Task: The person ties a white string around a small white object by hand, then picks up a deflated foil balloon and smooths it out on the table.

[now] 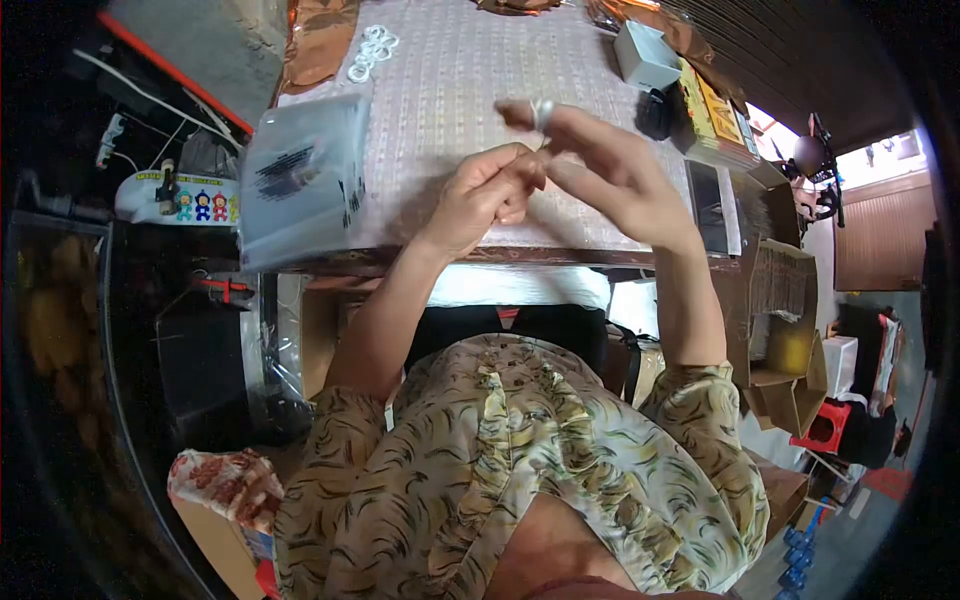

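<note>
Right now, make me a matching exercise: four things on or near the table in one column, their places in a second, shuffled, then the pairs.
Things:
1. white rings
2. plastic bag stack
3. white box
4. small ring

Places:
A. far right part of the table
B. on a finger of the right hand
C. far left part of the table
D. near left edge of the table

Pairs: 1-C, 2-D, 3-A, 4-B
</note>
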### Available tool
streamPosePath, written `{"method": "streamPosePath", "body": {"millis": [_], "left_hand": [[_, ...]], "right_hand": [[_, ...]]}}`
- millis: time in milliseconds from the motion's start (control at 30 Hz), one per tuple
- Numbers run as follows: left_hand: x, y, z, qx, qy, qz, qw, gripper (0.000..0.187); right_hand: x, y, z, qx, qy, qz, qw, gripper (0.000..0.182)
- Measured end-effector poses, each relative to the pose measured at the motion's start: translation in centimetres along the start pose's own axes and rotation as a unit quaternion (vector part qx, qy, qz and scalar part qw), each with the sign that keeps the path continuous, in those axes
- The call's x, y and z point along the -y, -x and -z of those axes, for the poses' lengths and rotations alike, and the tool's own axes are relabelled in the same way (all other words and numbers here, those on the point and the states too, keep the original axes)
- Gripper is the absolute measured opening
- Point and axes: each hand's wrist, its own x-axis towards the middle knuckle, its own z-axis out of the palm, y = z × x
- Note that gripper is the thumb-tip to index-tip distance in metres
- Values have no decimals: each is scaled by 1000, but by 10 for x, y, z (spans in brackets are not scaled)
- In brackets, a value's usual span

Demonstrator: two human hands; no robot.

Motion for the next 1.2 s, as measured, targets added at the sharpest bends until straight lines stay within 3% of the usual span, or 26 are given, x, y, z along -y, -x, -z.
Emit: {"method": "streamPosePath", "body": {"millis": [33, 67, 100, 133, 167, 233, 267, 300, 367, 400, 433, 533, 567, 633, 667, 733, 767, 800, 833, 867, 900, 1033, 1100, 1133, 1167, 1200], "left_hand": [[2, -2, 5, 66, 35, 28, 997, 21], [-1, -3, 10, 69, 33, 27, 997, 21], [-6, -3, 17, 45, 25, 14, 999, 21], [-10, -2, 21, 18, 18, 1, 1000, 21], [-9, -4, 19, 15, 17, -3, 1000, 21], [0, -6, 10, -83, -55, -27, 995, 22], [4, -2, 9, -77, -28, 5, 997, 23], [5, -3, 9, -74, -28, 7, 997, 23], [1, -6, 8, -30, 8, 14, 999, 20], [-3, -6, 4, -68, -24, 33, 997, 21], [-7, -7, 3, -69, -24, 30, 997, 21], [-20, -6, 5, -59, -290, 75, 952, 27], [-20, -7, 13, -58, -289, 78, 953, 27], [-17, -12, 26, 24, -432, -5, 901, 26], [-25, -10, 22, 40, -427, 11, 903, 26], [-24, -10, 20, 62, -392, 8, 918, 25], [-26, -10, 17, 82, -359, 3, 930, 23], [-29, -9, 15, 81, -360, 2, 929, 23], [-33, -8, 11, 98, -271, 44, 957, 23], [-35, -6, 7, 115, -178, 87, 973, 23], [-32, -3, 5, 115, -177, 89, 973, 23], [8, 0, 20, 99, -269, 57, 956, 16], [8, 8, 14, 28, -501, 49, 864, 18], [-1, 13, 4, -73, -560, -9, 825, 20], [-5, 10, -4, -74, -562, -10, 824, 20], [-7, 6, -10, -126, -515, -138, 836, 19]], "right_hand": [[-8, 1, 5, -5, 1, 2, 1000, 29], [-13, 3, 12, 53, 166, -50, 983, 31], [-17, 4, 19, 111, 327, -98, 933, 32], [-23, 6, 23, 182, 274, -145, 933, 36], [-18, 5, 21, 187, 274, -143, 933, 36], [-8, 7, 14, 177, -92, -111, 974, 35], [-9, 4, 7, 126, -108, -68, 984, 35], [-14, 2, 5, 123, -108, -68, 984, 35], [-32, -2, 2, 36, 165, 5, 986, 37], [-36, 1, -1, 15, 212, -38, 976, 35], [-37, 2, -3, 18, 213, -36, 976, 35], [-36, 7, -5, 65, 271, -90, 956, 23], [-37, 9, -4, 64, 270, -93, 956, 23], [-39, 11, -1, 88, 270, -97, 954, 19], [-42, 11, 2, 85, 270, -100, 954, 19], [-48, 9, 7, 135, 100, -189, 968, 21], [-46, 9, 8, 135, 101, -188, 968, 21], [-41, 9, 9, 140, -11, -189, 972, 21], [-39, 9, 9, 143, -123, -188, 964, 22], [-41, 9, 10, 143, -124, -189, 964, 22], [-44, 10, 12, 138, -173, -202, 954, 22], [-52, 9, 15, 87, -241, -185, 949, 24], [-52, 7, 18, 81, -208, -186, 957, 25], [-52, 5, 19, 75, -174, -186, 964, 25], [-52, 5, 20, 77, -174, -183, 965, 25], [-52, 5, 20, 86, -157, -196, 964, 26]]}}
